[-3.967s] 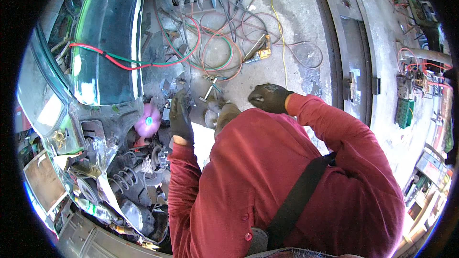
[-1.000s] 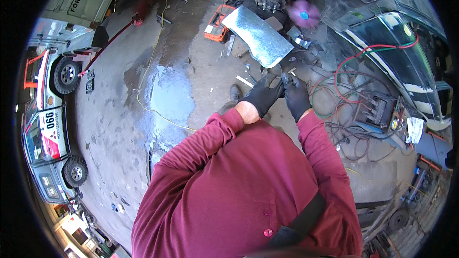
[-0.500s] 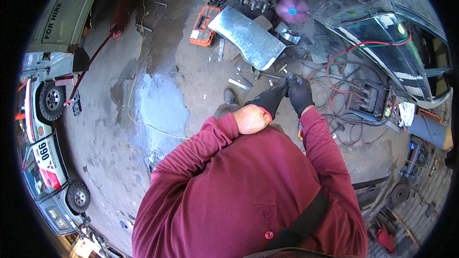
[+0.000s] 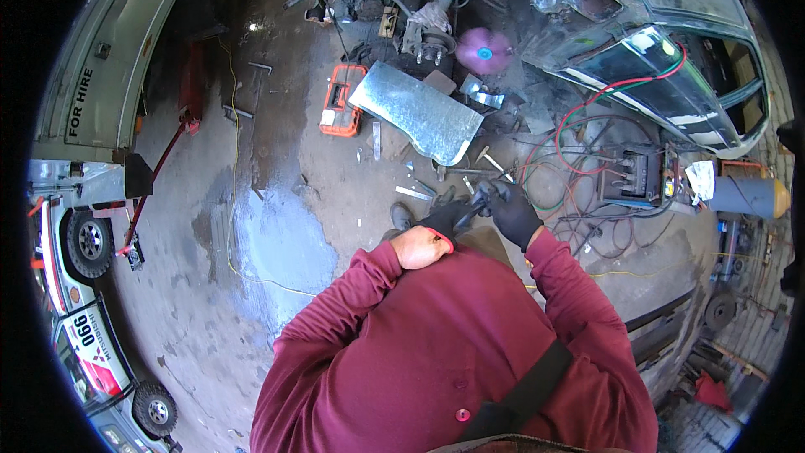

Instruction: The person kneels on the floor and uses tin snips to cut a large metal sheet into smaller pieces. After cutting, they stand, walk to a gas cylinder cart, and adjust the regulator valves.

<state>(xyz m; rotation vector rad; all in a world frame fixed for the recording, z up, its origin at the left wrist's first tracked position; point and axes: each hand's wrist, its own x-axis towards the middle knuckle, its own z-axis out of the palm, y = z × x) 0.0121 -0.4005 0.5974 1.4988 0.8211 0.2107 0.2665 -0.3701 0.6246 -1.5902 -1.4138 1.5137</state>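
Observation:
A black glove with a red cuff (image 4: 444,220) is partly over my left hand (image 4: 419,247), whose bare wrist and back show behind the cuff. Some of the glove's fingers look stretched out and apart. Close on its right, my right hand (image 4: 515,215), in a black glove too, is closed with its fingers pinching the dark fingertips of the left glove. Both hands are just in front of my body, above the floor. Beyond them lie a hammer (image 4: 495,164), a pale metal strip (image 4: 412,193) and a large sheet of shiny metal (image 4: 419,113).
An orange-framed toolbox (image 4: 342,101) lies beside the sheet. Red and green hoses (image 4: 560,132) and dark cables run over the floor at right, near a boxy machine (image 4: 635,174), a gas cylinder (image 4: 746,197) and a vehicle body (image 4: 662,84). A yellow cord (image 4: 231,201) crosses the left floor.
The view has shifted, so the floor things sit lower and more to the left or right. The left glove looks less stretched, and my right hand has turned, still pinching it.

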